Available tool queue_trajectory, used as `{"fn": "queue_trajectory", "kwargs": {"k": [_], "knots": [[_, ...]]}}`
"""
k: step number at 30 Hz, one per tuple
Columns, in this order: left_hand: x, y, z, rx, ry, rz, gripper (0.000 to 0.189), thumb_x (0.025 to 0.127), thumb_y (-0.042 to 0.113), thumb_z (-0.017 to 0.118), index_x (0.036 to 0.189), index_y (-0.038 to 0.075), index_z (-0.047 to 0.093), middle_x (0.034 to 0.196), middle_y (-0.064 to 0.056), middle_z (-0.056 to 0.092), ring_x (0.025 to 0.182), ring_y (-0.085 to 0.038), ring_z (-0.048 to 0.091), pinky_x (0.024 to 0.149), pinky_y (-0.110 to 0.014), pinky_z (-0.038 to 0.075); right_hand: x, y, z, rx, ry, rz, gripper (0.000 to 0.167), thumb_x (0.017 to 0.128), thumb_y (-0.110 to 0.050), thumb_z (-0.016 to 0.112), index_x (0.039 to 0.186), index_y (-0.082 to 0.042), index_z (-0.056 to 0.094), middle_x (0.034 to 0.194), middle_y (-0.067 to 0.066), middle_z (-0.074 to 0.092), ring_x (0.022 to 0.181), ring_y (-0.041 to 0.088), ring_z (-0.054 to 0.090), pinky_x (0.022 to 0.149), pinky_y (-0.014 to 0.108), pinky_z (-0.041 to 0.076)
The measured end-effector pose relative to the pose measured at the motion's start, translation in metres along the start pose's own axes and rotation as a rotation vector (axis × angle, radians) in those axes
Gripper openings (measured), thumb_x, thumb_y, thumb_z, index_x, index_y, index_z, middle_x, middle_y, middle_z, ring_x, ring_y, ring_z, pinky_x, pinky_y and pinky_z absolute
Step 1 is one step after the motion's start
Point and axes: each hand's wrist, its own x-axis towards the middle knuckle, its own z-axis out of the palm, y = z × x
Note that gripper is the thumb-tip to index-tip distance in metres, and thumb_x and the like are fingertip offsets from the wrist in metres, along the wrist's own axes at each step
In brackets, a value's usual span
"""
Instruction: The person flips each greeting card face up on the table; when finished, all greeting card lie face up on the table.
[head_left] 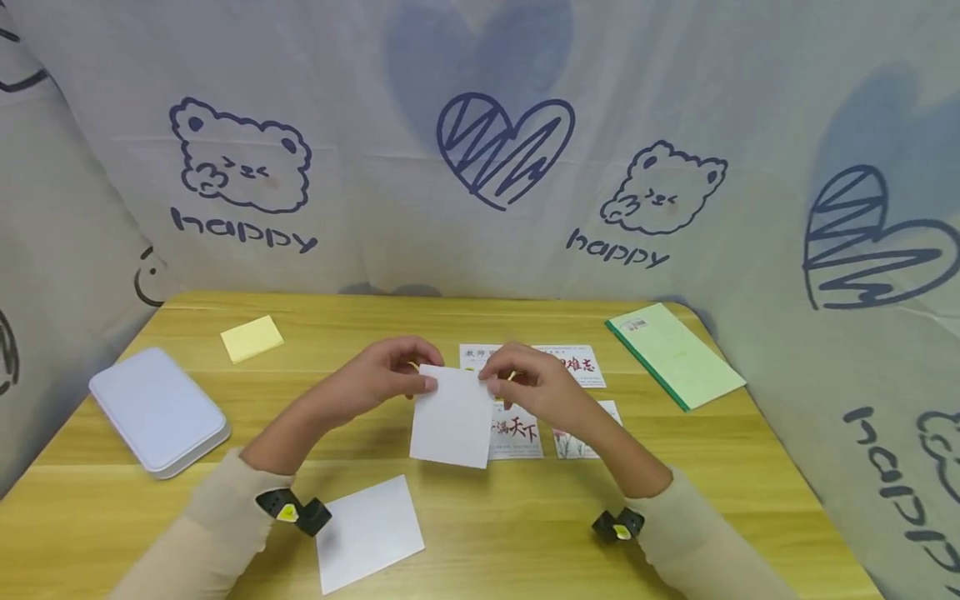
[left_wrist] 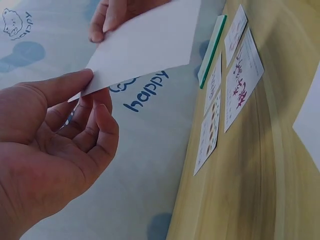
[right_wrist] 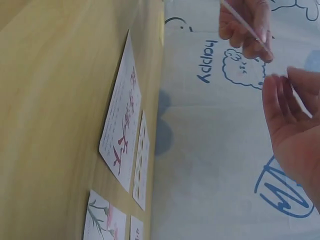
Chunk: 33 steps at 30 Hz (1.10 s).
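A blank white card (head_left: 452,421) hangs over the table. My left hand (head_left: 386,367) pinches its upper left corner between thumb and fingers; in the left wrist view the thumb (left_wrist: 75,85) lies on the card's face. My right hand (head_left: 536,379) is at the upper right corner with bent, loose fingers. In the right wrist view its fingertips (right_wrist: 272,82) stand a little apart from the card's edge. Behind the held card lie several printed cards with red Chinese lettering, among them a front one (head_left: 521,432) partly covered and a flower card (head_left: 588,433).
Another white card (head_left: 371,533) lies near the left forearm. At left sit a white tin-like box (head_left: 159,412) and a yellow sticky-note pad (head_left: 252,338). A green notebook (head_left: 675,354) lies at right. A patterned cloth (head_left: 375,208) hangs around the table.
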Motion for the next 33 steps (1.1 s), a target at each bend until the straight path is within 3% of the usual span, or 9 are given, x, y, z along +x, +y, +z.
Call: {"fn": "queue_trajectory", "kwargs": {"k": [5,12,16,20,23,28,33], "knots": [[0.001,-0.003,0.001,0.006,-0.02,-0.017,0.024,0.096,0.012,0.067,0.119,0.007,0.063,0.117,-0.011,0.063,0.098,-0.027,0.061,0.088,-0.039,0.054,-0.008,-0.006,-0.003,-0.029,-0.075,-0.025,0.018,0.098,-0.013,0.065,0.114,-0.016,0.071,0.111,0.0,0.066,0.093,0.018,0.061,0.077,0.03,0.057],[0.002,-0.005,0.003,0.013,-0.047,-0.011,0.028,0.096,0.012,0.068,0.123,0.008,0.062,0.12,-0.011,0.062,0.1,-0.028,0.06,0.091,-0.044,0.053,-0.009,-0.008,-0.002,-0.008,-0.101,-0.031,0.016,0.097,-0.011,0.066,0.112,-0.015,0.071,0.109,0.001,0.066,0.087,0.017,0.062,0.074,0.03,0.057],[0.001,-0.003,0.006,0.06,-0.015,0.005,0.039,0.095,0.017,0.07,0.132,0.015,0.059,0.134,-0.008,0.057,0.114,-0.029,0.057,0.093,-0.044,0.053,-0.011,-0.007,-0.005,0.037,-0.092,-0.036,0.015,0.096,-0.008,0.066,0.11,-0.011,0.07,0.11,0.005,0.065,0.088,0.018,0.063,0.072,0.032,0.058],[0.0,0.001,0.008,0.131,0.073,0.073,0.047,0.094,0.023,0.072,0.138,0.021,0.055,0.146,-0.001,0.049,0.131,-0.028,0.047,0.104,-0.046,0.045,-0.013,-0.008,-0.012,0.073,-0.013,-0.022,0.011,0.097,-0.009,0.066,0.107,-0.01,0.07,0.105,0.008,0.065,0.083,0.02,0.063,0.07,0.032,0.057],[0.0,0.004,0.009,0.133,0.103,0.111,0.045,0.095,0.025,0.071,0.137,0.02,0.056,0.146,0.0,0.049,0.134,-0.026,0.045,0.109,-0.049,0.041,-0.012,-0.007,-0.016,0.057,0.066,0.016,0.006,0.099,-0.016,0.066,0.104,-0.012,0.068,0.095,0.009,0.064,0.076,0.021,0.06,0.068,0.029,0.054],[-0.003,0.003,0.009,0.014,0.105,0.085,0.032,0.101,0.028,0.062,0.131,0.015,0.06,0.136,-0.007,0.058,0.124,-0.028,0.055,0.105,-0.046,0.047,-0.01,-0.001,-0.019,0.024,0.183,0.111,0.013,0.101,-0.025,0.064,0.104,-0.013,0.066,0.086,0.017,0.06,0.072,0.028,0.055,0.062,0.026,0.049],[-0.002,0.0,0.008,-0.045,0.156,0.069,0.03,0.104,0.028,0.057,0.127,0.009,0.061,0.125,-0.01,0.065,0.109,-0.027,0.061,0.097,-0.039,0.051,-0.007,0.003,-0.019,0.034,0.249,0.173,0.019,0.101,-0.033,0.063,0.105,-0.015,0.066,0.084,0.02,0.059,0.072,0.031,0.054,0.059,0.025,0.047]]}}
